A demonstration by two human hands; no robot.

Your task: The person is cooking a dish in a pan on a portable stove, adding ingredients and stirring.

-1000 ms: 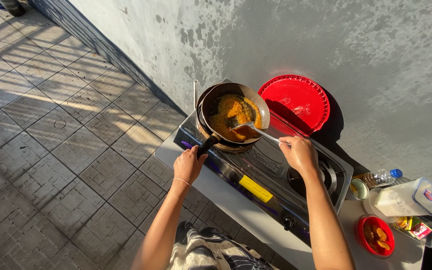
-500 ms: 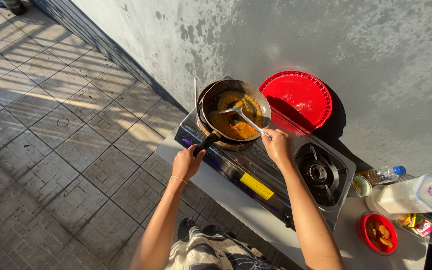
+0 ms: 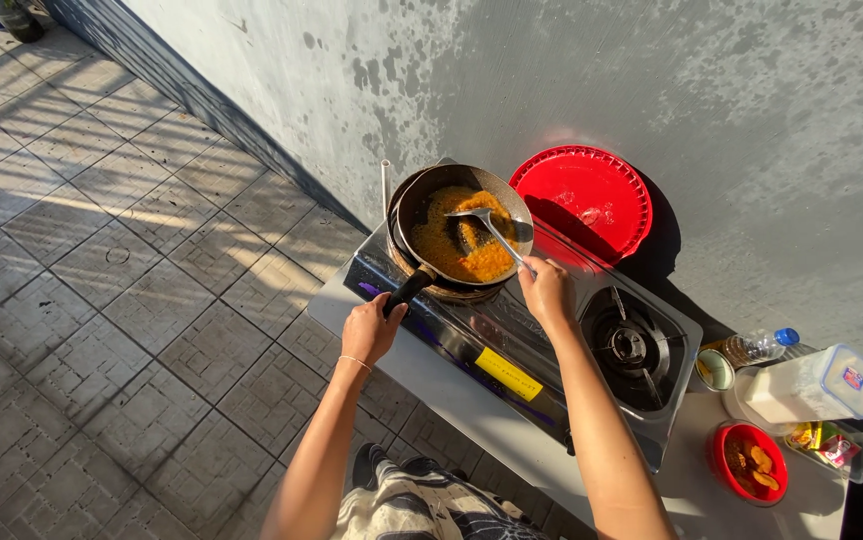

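Against the grey wall, your left hand (image 3: 372, 328) grips the pan (image 3: 462, 235) handle; your right hand (image 3: 548, 290), seemingly clamped, angles the spatula (image 3: 489, 226) up-left into it.

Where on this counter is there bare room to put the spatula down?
Free: the empty right burner between the pan and the small cup, and the pale counter strip along the stove's front edge. Crowded: the far right corner, with bottle, lidded tub and red bowl. The red tray leans on the wall behind.
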